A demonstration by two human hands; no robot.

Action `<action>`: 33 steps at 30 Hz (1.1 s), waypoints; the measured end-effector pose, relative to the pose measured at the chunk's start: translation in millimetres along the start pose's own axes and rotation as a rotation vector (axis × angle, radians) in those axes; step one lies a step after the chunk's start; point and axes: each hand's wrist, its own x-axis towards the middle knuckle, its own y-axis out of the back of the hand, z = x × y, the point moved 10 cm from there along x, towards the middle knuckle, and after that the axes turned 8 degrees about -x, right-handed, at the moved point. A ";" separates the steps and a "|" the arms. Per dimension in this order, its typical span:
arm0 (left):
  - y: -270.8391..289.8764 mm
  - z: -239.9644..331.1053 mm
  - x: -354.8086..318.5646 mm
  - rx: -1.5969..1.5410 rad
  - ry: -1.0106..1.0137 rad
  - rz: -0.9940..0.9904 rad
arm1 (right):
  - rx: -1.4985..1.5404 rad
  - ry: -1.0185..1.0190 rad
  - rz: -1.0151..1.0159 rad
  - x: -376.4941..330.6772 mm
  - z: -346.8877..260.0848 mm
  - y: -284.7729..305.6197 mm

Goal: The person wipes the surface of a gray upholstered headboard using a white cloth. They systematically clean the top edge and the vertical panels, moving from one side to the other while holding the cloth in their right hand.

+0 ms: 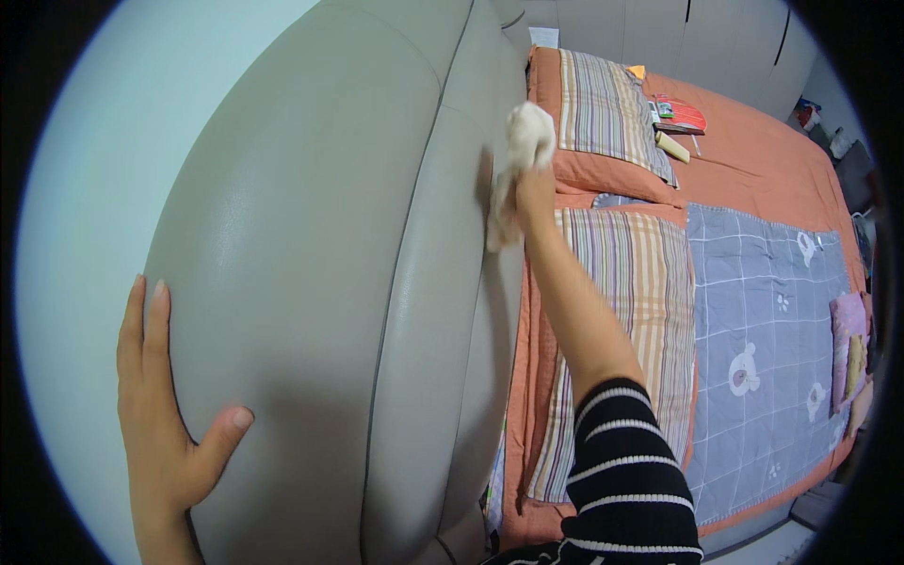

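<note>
A large padded grey headboard (311,264) fills the middle of the view. My left hand (165,424) rests flat on its near edge, fingers apart and thumb on the padding, holding nothing. My right hand (532,188) reaches far forward and grips a crumpled white cloth (521,151) pressed against the headboard's front face, just above the pillows. My right forearm wears a black sleeve with white stripes (626,471).
Below the headboard lies a bed with an orange sheet (753,151), two striped pillows (621,311), and a grey-blue quilt with bear prints (763,330). Small items, a red packet and a cream tube (673,146), lie on the far part. White cupboards (659,33) stand beyond.
</note>
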 end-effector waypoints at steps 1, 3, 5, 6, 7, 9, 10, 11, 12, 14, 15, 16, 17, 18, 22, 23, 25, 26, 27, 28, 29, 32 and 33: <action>2.6 6.9 3.7 -0.013 -0.031 0.010 | -0.002 -0.065 -0.068 50.1 33.6 -5.7; 3.6 15.3 4.5 -0.027 -0.061 0.016 | -0.208 -0.132 -0.082 75.6 84.1 -26.3; 2.5 12.9 2.6 -0.009 -0.063 0.012 | -0.360 -0.042 0.010 59.3 82.6 -38.5; 1.0 8.1 -0.3 0.006 -0.050 0.008 | -0.338 0.015 0.050 27.2 56.1 -46.5; -0.4 6.9 0.4 0.009 -0.050 0.010 | -0.375 -0.030 0.048 8.4 55.4 -41.9; -1.9 7.6 1.1 0.011 -0.056 0.009 | -0.370 -0.058 0.070 -36.5 52.4 -25.6; -0.3 8.1 -0.6 0.022 -0.053 0.014 | -0.315 -0.038 0.088 -66.0 46.7 -21.6; -1.0 7.3 -0.8 0.028 -0.057 0.018 | -0.260 -0.067 0.070 -96.4 34.2 -16.6; -1.1 7.8 -0.6 0.036 -0.064 0.023 | -0.204 -0.095 0.055 -127.1 23.6 -11.3; -0.9 10.6 1.0 0.046 -0.062 0.034 | -0.066 0.000 0.088 -186.6 14.6 0.0; -1.6 9.8 0.2 0.054 -0.053 0.037 | -0.076 -0.080 0.008 -219.4 19.9 -0.1; -2.1 9.5 0.9 0.054 -0.042 0.042 | -0.089 -0.157 -0.066 -252.9 21.9 4.2; -3.1 8.6 1.4 0.057 -0.027 0.047 | -0.076 -0.121 -0.072 -285.1 15.8 10.8; -4.3 6.9 1.3 0.061 -0.010 0.049 | -0.064 -0.088 -0.081 -317.9 10.9 17.5; -3.5 4.9 0.4 0.048 -0.007 0.041 | 0.135 -0.144 -0.401 -430.2 -3.1 38.7; -2.7 3.3 -0.8 0.055 -0.006 0.040 | 0.210 -0.122 -0.506 -430.4 -6.4 37.0; -2.4 1.1 0.5 0.062 -0.011 0.039 | 0.362 -0.080 -0.717 -428.9 -13.5 29.9; -4.5 0.5 0.1 0.056 -0.010 0.030 | 0.227 0.149 -0.603 -388.5 -25.5 33.1; -6.3 1.9 0.6 0.045 -0.015 0.027 | 0.159 0.189 -0.499 -331.6 -28.8 30.1; -6.7 2.2 0.7 0.044 -0.013 0.025 | 0.141 0.199 -0.387 -258.6 -35.8 20.9; -6.7 -0.6 -1.9 0.049 -0.001 0.019 | 0.140 0.225 -0.301 -190.2 -43.8 6.3; -1.9 6.7 -0.3 0.029 -0.037 0.027 | -0.007 0.520 -0.056 -39.0 -92.4 -23.9; -1.1 11.4 1.5 0.016 -0.061 0.030 | -0.204 0.523 0.000 -24.5 -83.4 -31.3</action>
